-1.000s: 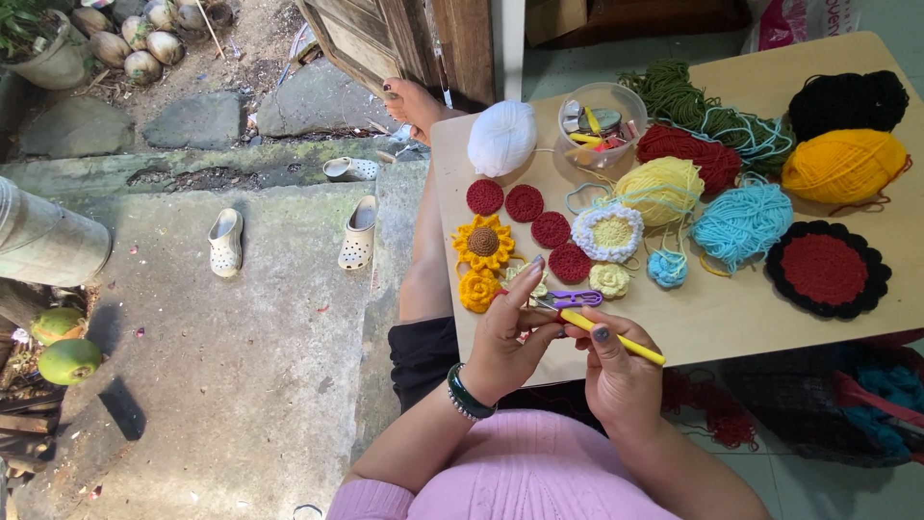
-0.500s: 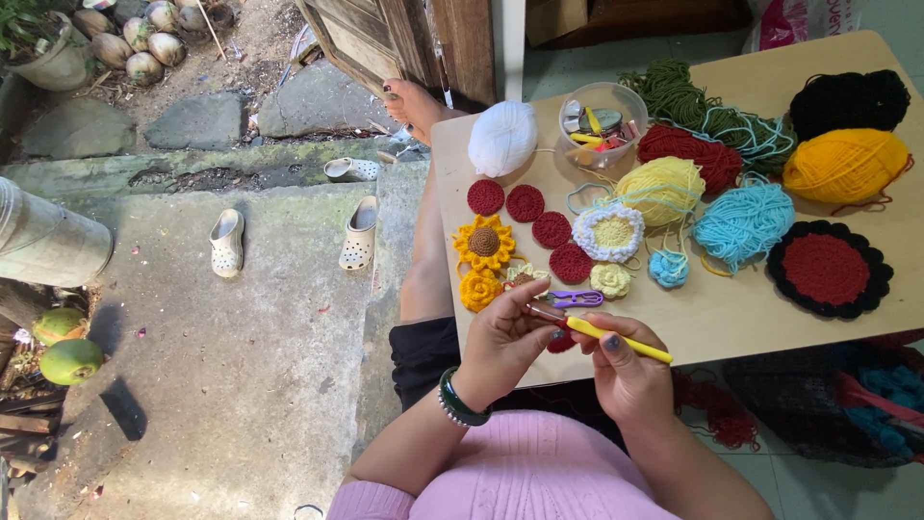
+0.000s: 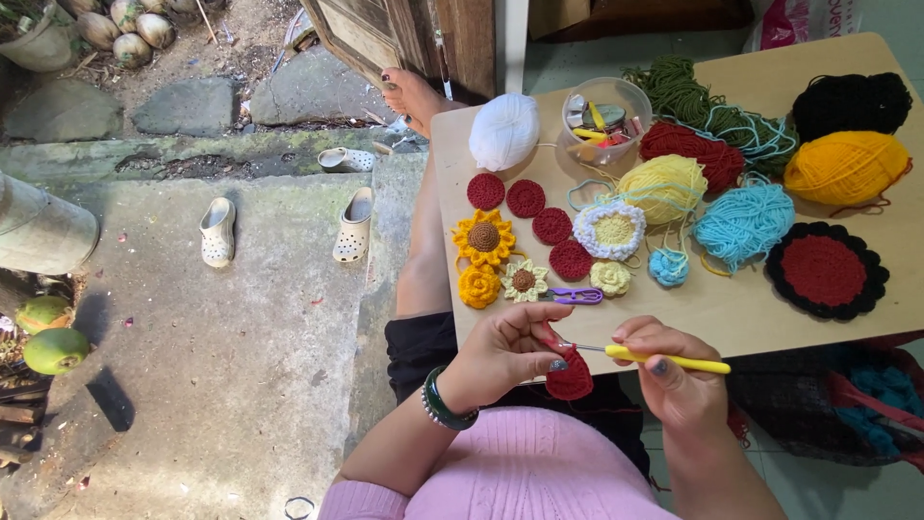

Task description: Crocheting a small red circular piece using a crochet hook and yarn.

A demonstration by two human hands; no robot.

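left hand (image 3: 500,349) pinches a red crochet piece (image 3: 570,377) betw thumb & fingers, held just off the near edge of the wooden table (image 3: 731,313), over the person's lap. right hand (image 3: 669,371) grips a yellow-handled crochet hook (image 3: 654,357), fingers closed round the handle, metal tip pointing left into the top of the red piece. both hands close together, nearly touching at the work. green bangle (image 3: 441,403) on left wrist, pink sleeves below.

on the table just beyond the hands: purple snips (image 3: 576,296), a sunflower (image 3: 483,237), a small orange flower (image 3: 478,286), a cream flower w/ brown centre (image 3: 524,280), four red rounds (image 3: 551,226) in a loose arc. further right a white-edged yellow flower (image 3: 609,229), a small pale yellow one (image 3: 610,277), a small blue one (image 3: 668,267). yarn balls behind: white (image 3: 503,131), pale yellow (image 3: 664,188), blue (image 3: 743,221), dark red (image 3: 685,154), green (image 3: 685,94), black (image 3: 851,104), orange-yellow (image 3: 845,167). clear bowl (image 3: 606,117) w/ small bits inside. big red round w/ black border (image 3: 825,271) at right.

on the ground at left: pale clogs (image 3: 217,231), stone step, green coconuts (image 3: 53,349).
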